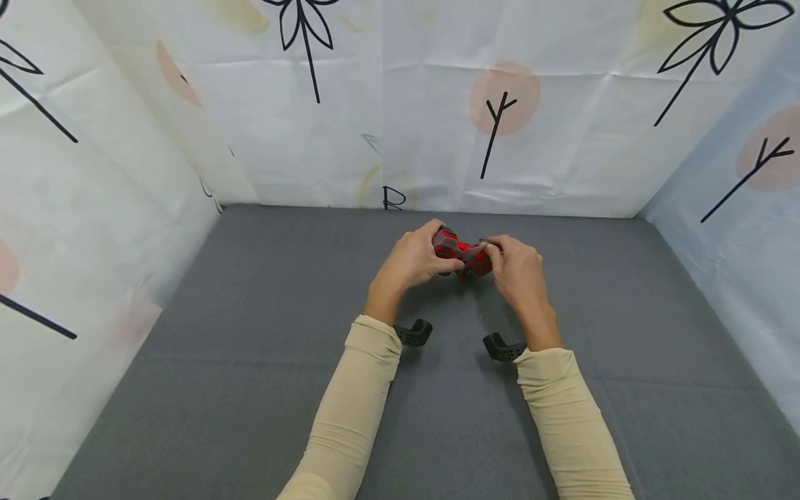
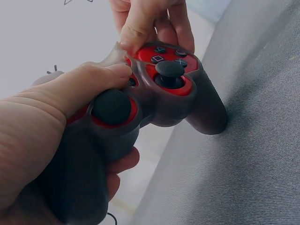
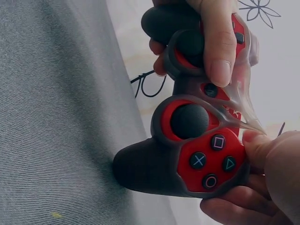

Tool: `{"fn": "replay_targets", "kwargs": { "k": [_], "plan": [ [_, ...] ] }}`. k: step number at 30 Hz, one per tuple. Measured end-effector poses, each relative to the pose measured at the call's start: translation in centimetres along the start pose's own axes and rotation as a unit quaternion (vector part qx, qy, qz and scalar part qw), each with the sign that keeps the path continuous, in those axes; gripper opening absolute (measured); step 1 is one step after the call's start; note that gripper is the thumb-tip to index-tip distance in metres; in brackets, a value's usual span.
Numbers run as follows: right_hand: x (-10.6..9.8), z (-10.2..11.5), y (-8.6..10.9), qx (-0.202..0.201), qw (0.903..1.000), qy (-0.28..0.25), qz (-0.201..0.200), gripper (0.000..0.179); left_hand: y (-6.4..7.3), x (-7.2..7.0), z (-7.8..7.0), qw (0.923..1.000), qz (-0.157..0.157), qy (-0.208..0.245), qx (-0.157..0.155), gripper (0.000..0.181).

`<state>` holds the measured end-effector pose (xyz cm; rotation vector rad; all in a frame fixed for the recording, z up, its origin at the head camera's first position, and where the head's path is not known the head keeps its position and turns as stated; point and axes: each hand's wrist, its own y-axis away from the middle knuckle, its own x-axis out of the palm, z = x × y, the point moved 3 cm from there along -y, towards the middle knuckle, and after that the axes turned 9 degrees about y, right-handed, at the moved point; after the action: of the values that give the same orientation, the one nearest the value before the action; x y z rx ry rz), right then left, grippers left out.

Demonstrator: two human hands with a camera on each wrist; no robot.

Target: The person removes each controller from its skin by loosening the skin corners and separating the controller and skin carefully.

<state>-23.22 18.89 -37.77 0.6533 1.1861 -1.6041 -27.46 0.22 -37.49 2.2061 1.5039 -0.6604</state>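
Note:
A red and black game controller [image 1: 462,251] is held between both hands above the grey surface. A translucent grey silicone cover [image 3: 243,89] lies over it, and its edge is stretched out from the body on the right hand's side. My left hand [image 1: 415,257] grips one side, with the thumb across the front near the centre buttons and fingers underneath. The right hand [image 1: 517,271] pinches the stretched cover edge by the shape buttons, thumb on top. In the left wrist view one handle of the controller [image 2: 211,108] appears close to the grey surface.
Grey cloth [image 1: 281,410] covers the work surface. Patterned white sheets [image 1: 425,139] stand at the back and both sides. Black wrist camera mounts [image 1: 415,333] jut from the forearms over the cloth. A black cord loop [image 3: 152,90] shows behind the controller.

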Motion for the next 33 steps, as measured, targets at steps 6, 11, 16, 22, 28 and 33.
{"fn": "replay_targets", "kwargs": {
  "k": [6,11,16,22,28,33],
  "plan": [
    [-0.2,-0.5,-0.1,0.031,0.9994,-0.014,0.001,0.029,-0.1,0.1,-0.1,0.9998,0.000,-0.014,0.013,0.067],
    [-0.4,-0.8,-0.1,0.047,0.9985,-0.029,0.001,0.029,-0.2,0.1,-0.2,0.9989,-0.001,-0.031,0.034,0.063],
    [-0.5,-1.0,-0.2,0.057,0.9977,-0.036,0.002,0.029,-0.2,0.1,-0.3,0.9970,0.002,-0.048,0.060,0.060],
    [-0.3,-1.2,-0.3,0.075,0.9963,-0.040,0.002,0.032,-0.2,-0.1,0.0,0.9958,0.011,-0.047,0.077,0.058],
    [-0.1,-1.4,-0.3,0.104,0.9928,-0.059,-0.006,0.031,-0.4,-0.1,0.5,0.9939,0.012,-0.043,0.101,0.053],
    [0.0,-1.7,-0.1,0.153,0.9819,-0.112,0.007,0.035,-0.3,-0.1,0.6,0.9919,0.011,-0.054,0.114,0.054]
  ]
}}
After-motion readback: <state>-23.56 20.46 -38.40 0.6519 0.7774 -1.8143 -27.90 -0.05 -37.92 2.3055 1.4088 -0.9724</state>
